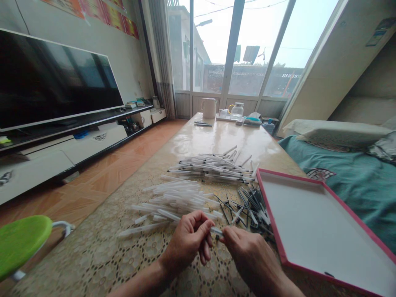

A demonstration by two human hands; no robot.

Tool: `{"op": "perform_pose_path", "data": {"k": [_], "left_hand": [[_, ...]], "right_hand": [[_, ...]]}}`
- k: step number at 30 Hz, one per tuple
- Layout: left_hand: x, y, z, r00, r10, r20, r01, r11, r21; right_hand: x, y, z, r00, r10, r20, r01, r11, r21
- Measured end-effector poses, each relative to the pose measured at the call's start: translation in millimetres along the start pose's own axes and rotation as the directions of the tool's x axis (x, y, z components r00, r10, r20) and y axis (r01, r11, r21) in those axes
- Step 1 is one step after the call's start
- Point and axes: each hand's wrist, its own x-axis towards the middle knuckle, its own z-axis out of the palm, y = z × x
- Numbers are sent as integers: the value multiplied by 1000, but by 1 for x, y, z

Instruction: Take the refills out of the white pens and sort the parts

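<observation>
My left hand (192, 238) and my right hand (244, 251) meet low in the middle over the lace cloth. Both are closed on one clear pen barrel (217, 231), the left round its body, the right pinching its end. Just beyond my hands lies a heap of clear pen barrels (176, 200). To their right is a bunch of thin dark refills (247, 204). Farther back lies a pile of assembled pens (213, 167).
A white tray with a pink rim (312, 227) lies on the right of the table (198, 140). A white jug (209, 108), a glass pot (236, 110) and small items stand at the far end. A green stool (21, 241) is left, a teal-covered bed (355, 181) right, a television (52, 78) along the left wall.
</observation>
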Motion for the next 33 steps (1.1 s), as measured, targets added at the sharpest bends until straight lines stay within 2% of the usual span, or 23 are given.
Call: {"op": "perform_pose_path", "data": {"k": [2, 4, 6, 8, 11, 13, 15, 19, 21, 22, 24, 25, 27, 30, 33], "left_hand": [[-1, 1, -1, 1000, 16, 19, -17, 1000, 27], [-2, 1, -2, 998, 33, 55, -37, 997, 66], [-3, 1, -3, 995, 47, 87, -56, 994, 96], [-3, 2, -2, 994, 46, 99, -56, 993, 101], [-4, 3, 2, 997, 29, 73, -35, 996, 79], [-5, 3, 5, 999, 18, 46, -20, 998, 52], [-6, 1, 9, 1000, 12, 26, -12, 1000, 21], [-6, 2, 8, 1000, -17, 7, 18, 999, -31], [-2, 8, -2, 998, -27, -63, 23, 998, -62], [0, 12, -8, 990, -17, -140, 6, 997, -77], [5, 21, -20, 935, 66, -349, -96, 993, -70], [8, 25, -23, 910, 102, -403, -132, 990, -48], [12, 28, -25, 912, 131, -389, -146, 989, -10], [15, 23, -19, 918, 201, -343, -190, 980, 64], [16, 18, -18, 914, 265, -307, -245, 964, 104]], "right_hand": [[0, 1, 0, 998, 61, 27, -65, 987, 148], [1, 3, -1, 988, 101, 115, -137, 922, 362], [2, 4, -3, 974, 83, 210, -184, 829, 528], [2, 6, -4, 970, 57, 237, -190, 787, 587], [0, 6, -3, 982, 73, 173, -147, 872, 467], [-2, 4, -2, 988, 102, 115, -131, 950, 282], [-3, 2, -1, 996, 72, 54, -77, 994, 84], [-7, 5, -9, 991, -122, -46, 113, 979, -172], [-10, 15, -15, 983, -156, -101, 131, 966, -223], [-12, 21, -19, 979, -141, -144, 105, 967, -234], [-13, 34, -23, 964, -53, -259, -4, 977, -215], [-13, 39, -24, 949, -1, -315, -57, 983, -175], [-10, 43, -22, 940, 66, -335, -98, 992, -78], [-5, 36, -13, 965, 81, -251, -80, 997, 14], [-3, 25, -8, 967, 123, -222, -109, 991, 76]]}}
